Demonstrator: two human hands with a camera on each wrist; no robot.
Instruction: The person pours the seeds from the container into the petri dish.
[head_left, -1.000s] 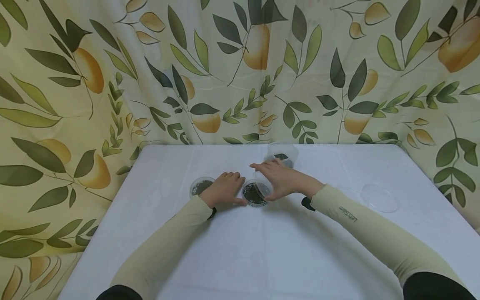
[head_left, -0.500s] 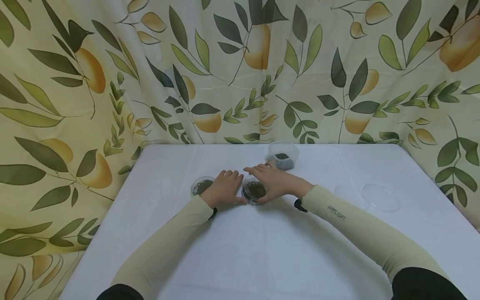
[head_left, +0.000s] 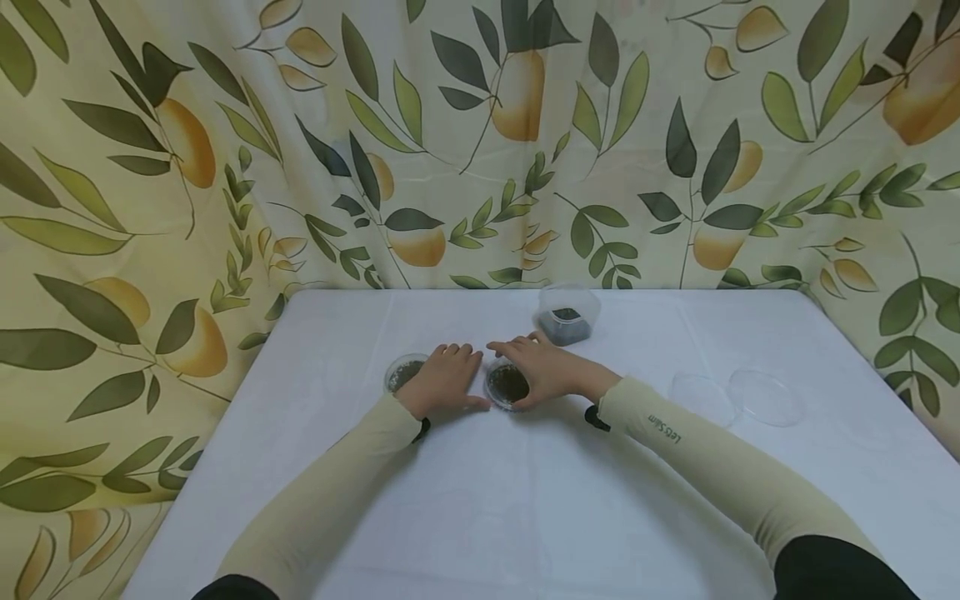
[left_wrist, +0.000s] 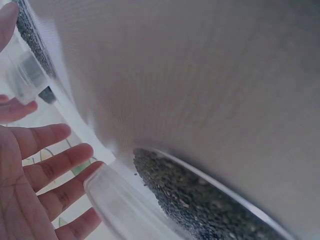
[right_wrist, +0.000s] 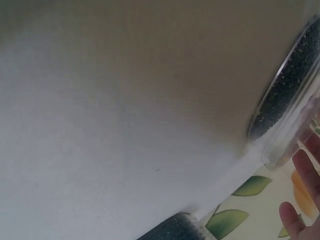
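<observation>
A round clear tub of small dark seeds (head_left: 507,384) stands near the middle of the white table. My right hand (head_left: 542,367) spans its rim, thumb at the near side and fingers at the far side, gripping a clear lid (right_wrist: 286,135) over the seeds. My left hand (head_left: 444,379) lies between this tub and a second tub of dark seeds (head_left: 405,372), which it partly covers. In the left wrist view its fingers are spread and fairly straight, one fingertip right at the second tub's clear wall (left_wrist: 125,200).
A larger clear container (head_left: 567,317) with dark contents stands at the table's back edge. Two flat clear lids, a left one (head_left: 701,398) and a right one (head_left: 767,398), lie on the right side. A patterned curtain (head_left: 480,150) hangs behind the table (head_left: 480,500).
The right hand has moved left and down; the clear lid that it held tilted over the middle tub now lies over the rim. The left hand has barely moved.
</observation>
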